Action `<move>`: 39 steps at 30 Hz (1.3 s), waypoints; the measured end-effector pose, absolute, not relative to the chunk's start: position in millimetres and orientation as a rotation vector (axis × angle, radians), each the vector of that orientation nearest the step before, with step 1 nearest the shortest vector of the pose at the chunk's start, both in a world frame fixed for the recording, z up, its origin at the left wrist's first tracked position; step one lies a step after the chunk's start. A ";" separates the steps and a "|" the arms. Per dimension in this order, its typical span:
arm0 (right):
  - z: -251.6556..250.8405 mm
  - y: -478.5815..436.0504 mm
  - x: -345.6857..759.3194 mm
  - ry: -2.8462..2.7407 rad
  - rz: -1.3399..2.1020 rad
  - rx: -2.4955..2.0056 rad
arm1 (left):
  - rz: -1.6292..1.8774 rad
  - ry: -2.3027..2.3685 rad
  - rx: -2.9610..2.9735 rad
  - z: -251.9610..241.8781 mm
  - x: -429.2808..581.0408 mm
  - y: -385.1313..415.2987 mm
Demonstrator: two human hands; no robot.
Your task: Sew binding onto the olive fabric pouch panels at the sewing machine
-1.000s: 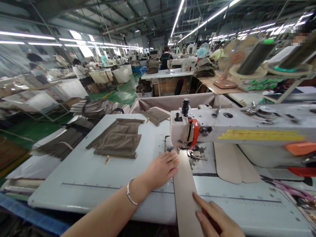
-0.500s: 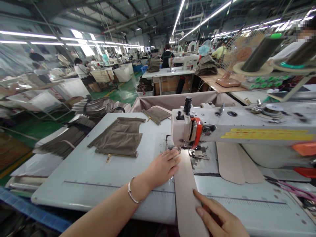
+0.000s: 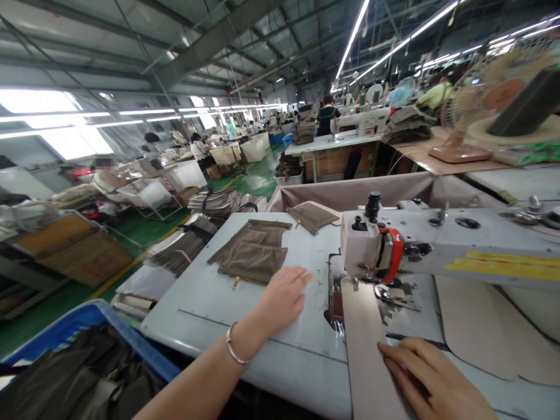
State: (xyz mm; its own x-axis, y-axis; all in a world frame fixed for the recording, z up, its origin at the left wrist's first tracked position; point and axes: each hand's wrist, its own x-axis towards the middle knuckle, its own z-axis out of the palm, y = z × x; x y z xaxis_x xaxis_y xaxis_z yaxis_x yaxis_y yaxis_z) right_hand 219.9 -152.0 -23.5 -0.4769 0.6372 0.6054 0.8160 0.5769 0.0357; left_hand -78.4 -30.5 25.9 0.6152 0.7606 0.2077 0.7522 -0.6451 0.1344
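Note:
A long beige panel [image 3: 364, 344] with a rounded corner lies under the head of the sewing machine [image 3: 367, 251] and runs toward me over the table's front edge. My right hand [image 3: 431, 373] grips its right edge, fingers bent; the thumb is mostly hidden. My left hand [image 3: 284, 297], a silver bangle at the wrist, is over the table left of the machine, apart from the panel. Its fingers are stretched out and hold nothing. Just beyond them lies a brown fabric piece [image 3: 254, 251] with a gold zipper pull [image 3: 237, 283].
Another brown zippered piece [image 3: 312, 217] is at the table's back. More beige panels [image 3: 476, 326] lie right of the needle area. A blue basket [image 3: 102, 312] of dark fabric stands at lower left, beside stacked pieces [image 3: 175, 251]. A fan [image 3: 464, 154] is behind the machine.
My left hand has come off the beige panel and moved left over the table. My right hand stays at the panel's edge. The view has turned left, bringing the blue basket into sight.

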 end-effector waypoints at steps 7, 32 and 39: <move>-43.5 -147.5 225.7 -2.324 -0.615 -1.098 | 0.432 1.664 2.651 5.1 -146.9 -20.7; -34.2 -101.4 202.0 -2.262 -0.155 -1.357 | 0.964 1.917 2.233 46.0 -191.1 28.5; -21.8 -90.4 203.2 -2.333 -0.103 -1.342 | 0.775 1.400 2.225 116.5 -128.7 -3.1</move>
